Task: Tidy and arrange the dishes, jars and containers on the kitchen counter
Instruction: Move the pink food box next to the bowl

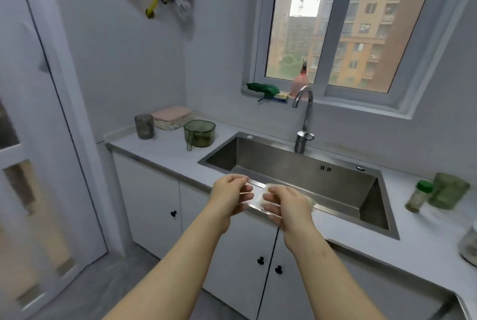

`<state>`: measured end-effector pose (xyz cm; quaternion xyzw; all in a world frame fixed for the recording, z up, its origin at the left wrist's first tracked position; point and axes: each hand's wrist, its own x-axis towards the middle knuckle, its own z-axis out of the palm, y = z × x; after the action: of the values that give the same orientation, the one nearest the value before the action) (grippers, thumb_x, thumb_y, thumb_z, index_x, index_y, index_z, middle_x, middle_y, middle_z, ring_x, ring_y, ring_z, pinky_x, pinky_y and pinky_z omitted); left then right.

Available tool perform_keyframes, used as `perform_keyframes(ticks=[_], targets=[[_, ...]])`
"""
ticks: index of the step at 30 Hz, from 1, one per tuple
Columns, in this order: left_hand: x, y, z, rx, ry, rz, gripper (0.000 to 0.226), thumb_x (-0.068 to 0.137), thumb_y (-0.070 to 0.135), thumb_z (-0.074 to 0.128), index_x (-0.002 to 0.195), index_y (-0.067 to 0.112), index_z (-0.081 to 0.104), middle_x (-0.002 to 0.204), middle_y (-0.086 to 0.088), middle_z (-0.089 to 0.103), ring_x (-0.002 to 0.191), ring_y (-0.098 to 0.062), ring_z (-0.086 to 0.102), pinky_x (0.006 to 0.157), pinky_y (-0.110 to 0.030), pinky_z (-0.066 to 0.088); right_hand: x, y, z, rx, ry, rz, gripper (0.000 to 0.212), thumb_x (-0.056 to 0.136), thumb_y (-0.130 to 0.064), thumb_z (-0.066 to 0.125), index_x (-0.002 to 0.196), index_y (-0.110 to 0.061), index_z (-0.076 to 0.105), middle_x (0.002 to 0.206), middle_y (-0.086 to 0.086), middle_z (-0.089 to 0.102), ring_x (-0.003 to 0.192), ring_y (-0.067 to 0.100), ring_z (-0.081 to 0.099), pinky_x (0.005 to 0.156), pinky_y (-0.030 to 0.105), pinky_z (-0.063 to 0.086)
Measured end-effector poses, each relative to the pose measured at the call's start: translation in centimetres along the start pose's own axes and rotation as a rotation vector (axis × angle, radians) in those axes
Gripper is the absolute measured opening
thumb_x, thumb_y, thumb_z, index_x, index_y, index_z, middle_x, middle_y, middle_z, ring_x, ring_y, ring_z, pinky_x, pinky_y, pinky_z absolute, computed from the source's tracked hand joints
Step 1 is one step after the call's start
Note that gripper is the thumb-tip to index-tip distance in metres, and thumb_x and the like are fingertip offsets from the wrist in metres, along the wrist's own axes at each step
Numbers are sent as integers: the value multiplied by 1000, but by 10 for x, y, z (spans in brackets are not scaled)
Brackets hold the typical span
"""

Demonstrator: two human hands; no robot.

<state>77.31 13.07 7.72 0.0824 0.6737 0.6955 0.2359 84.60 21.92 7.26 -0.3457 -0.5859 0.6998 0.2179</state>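
left hand (229,195): reaches forward from the near left on a bare forearm, wrist nearly straight, palm turned inward to the right. Fingers are curled, thumb on top. Its grip is clamped on the left edge of the clear piece.
right hand (286,206): comes in from the near right, back of the hand up, knuckles pointing left. Fingers are bent inward and the grip is closed around the right side of the same piece.
clear piece (255,197): a small see-through item held between both hands, above the near rim of the sink and off the bench. It is too blurred to tell what kind of item it is.
sink (258,154): steel basin set in the middle of the bench, with the faucet (305,118) at its far edge.
bench (165,149): pale top running from far left to near right.
far left group: a grey cup (144,126), a pink-lidded box (171,116) just behind it, and a green tub (200,133) with a lid and handle near the sink's left corner.
right group: a green-capped jar (418,197) just beside a green glass jar (450,190), right of the sink; a glass vessel (469,244) is cut off by the right edge.
window sill: a green cloth (263,88) and a pink bottle (299,84) behind the faucet.
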Motion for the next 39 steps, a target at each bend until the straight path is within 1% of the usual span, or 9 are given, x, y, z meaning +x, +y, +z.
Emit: perform_keyframes(ticks=[3, 9, 13, 17, 23, 27, 31, 36, 39], targets=[[34, 6, 5, -15, 73, -4, 16, 98, 19, 45, 90, 20, 59, 88, -5, 63, 80, -15, 62, 66, -25, 51, 39, -5, 10, -20, -65, 20, 8, 91, -12, 51, 89, -13, 59, 84, 5, 63, 71, 18, 56, 65, 28, 43], [94, 12, -12, 20, 196, -13, 17, 99, 20, 43, 102, 16, 59, 91, -5, 63, 81, -15, 62, 62, -23, 50, 98, -7, 47, -58, -160, 66, 14, 93, -16, 49, 103, -10, 59, 91, 7, 63, 81, 21, 58, 67, 27, 46], [142, 19, -35, 17, 253, -25, 16, 99, 20, 43, 92, 20, 58, 87, -3, 62, 80, -14, 62, 69, -26, 52, 137, -7, 85, -86, -194, 91, 13, 95, -16, 49, 104, -10, 57, 96, 9, 62, 85, 22, 58, 67, 26, 47], [204, 30, -71, -10, 265, -16, 15, 98, 21, 44, 94, 18, 58, 86, -4, 63, 79, -15, 61, 70, -27, 52, 186, -7, 142, -89, -195, 101, 15, 94, -15, 51, 106, -10, 58, 102, 12, 64, 86, 22, 59, 67, 26, 48], [292, 56, -132, -14, 229, -12, 15, 98, 19, 44, 97, 15, 58, 82, -3, 61, 73, -13, 60, 68, -26, 50, 252, -13, 236, -28, -193, 150, 9, 93, -14, 52, 89, -12, 60, 85, 8, 64, 69, 18, 56, 75, 33, 50], [353, 73, -182, 4, 250, -11, 17, 98, 17, 42, 91, 17, 57, 82, -3, 60, 73, -14, 59, 68, -26, 50, 293, -17, 307, -6, -229, 160, 11, 94, -16, 50, 98, -11, 59, 88, 6, 63, 75, 19, 57, 66, 27, 45], [401, 77, -218, -13, 257, -69, 15, 98, 17, 43, 98, 15, 58, 83, -3, 61, 73, -14, 59, 68, -26, 49, 326, -12, 354, -12, -239, 199, 14, 93, -16, 52, 103, -10, 60, 87, 5, 63, 75, 17, 57, 66, 27, 45], [449, 80, -250, -4, 285, -101, 15, 97, 16, 45, 89, 17, 58, 82, -2, 61, 71, -12, 59, 66, -25, 47, 365, -11, 404, -42, -281, 216, 9, 92, -15, 52, 95, -12, 59, 89, 5, 63, 74, 17, 56, 68, 28, 44], [480, 84, -267, -2, 326, -96, 12, 97, 16, 46, 93, 15, 57, 80, -1, 60, 71, -13, 59, 66, -26, 47, 390, -10, 431, -65, -307, 223, 9, 93, -15, 51, 96, -12, 59, 90, 5, 63, 76, 17, 57, 67, 26, 45]])
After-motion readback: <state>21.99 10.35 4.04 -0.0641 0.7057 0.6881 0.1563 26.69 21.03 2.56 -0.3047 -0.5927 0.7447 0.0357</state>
